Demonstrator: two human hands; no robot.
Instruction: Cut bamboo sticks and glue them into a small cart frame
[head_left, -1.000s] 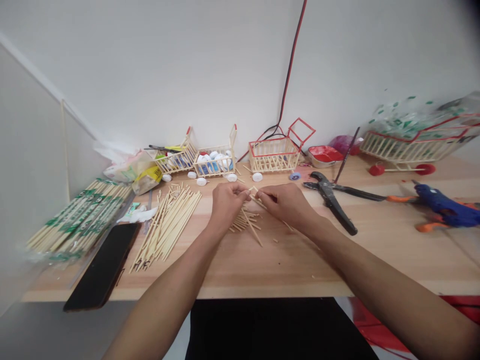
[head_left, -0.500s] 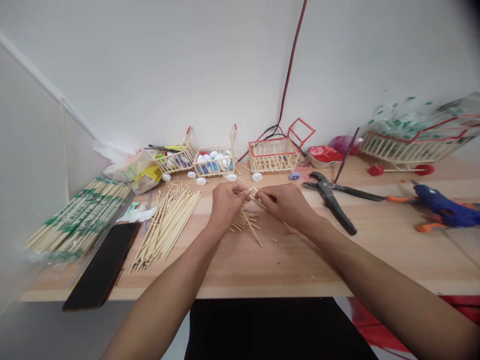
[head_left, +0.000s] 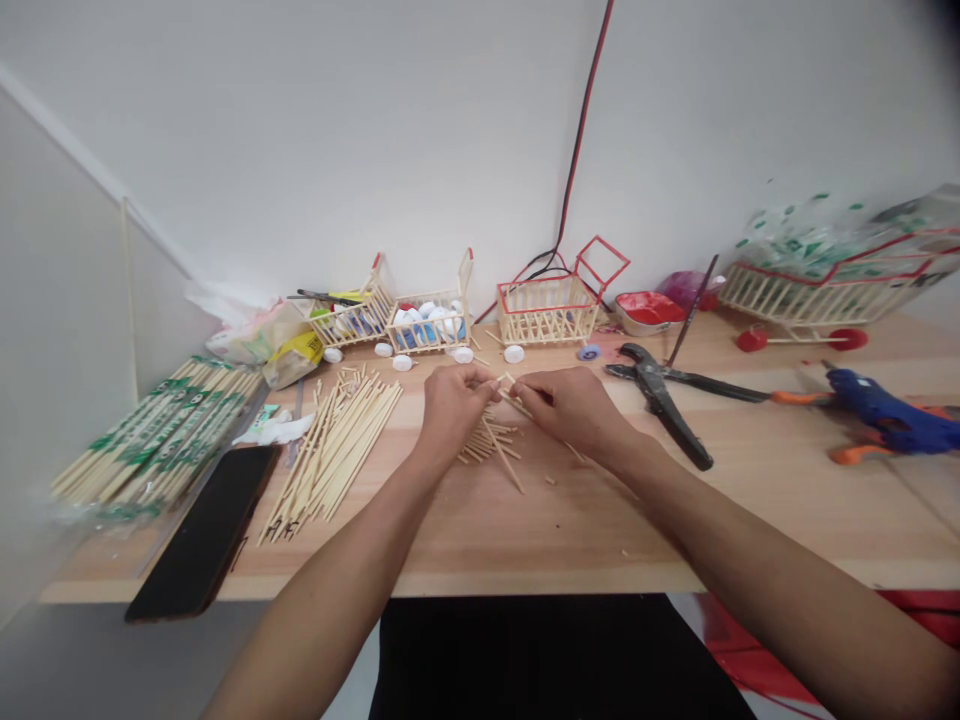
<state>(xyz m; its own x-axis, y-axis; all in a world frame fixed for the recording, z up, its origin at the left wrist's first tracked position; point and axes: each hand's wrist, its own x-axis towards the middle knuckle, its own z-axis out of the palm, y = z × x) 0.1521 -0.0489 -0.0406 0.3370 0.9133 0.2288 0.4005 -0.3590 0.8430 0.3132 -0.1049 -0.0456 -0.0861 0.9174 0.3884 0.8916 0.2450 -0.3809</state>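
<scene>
My left hand (head_left: 450, 408) and my right hand (head_left: 571, 406) meet over the middle of the wooden table (head_left: 570, 520). Both pinch short wooden sticks (head_left: 505, 384) held between their fingertips. Just below the hands lies a small heap of cut stick pieces (head_left: 491, 445). One longer stick slants out of the heap toward me.
A bundle of long bamboo sticks (head_left: 337, 450) lies left, wrapped chopsticks (head_left: 157, 440) and a black phone (head_left: 206, 535) farther left. Stick carts (head_left: 551, 305) stand along the wall. Black pliers (head_left: 664, 400) and a blue glue gun (head_left: 889, 420) lie right.
</scene>
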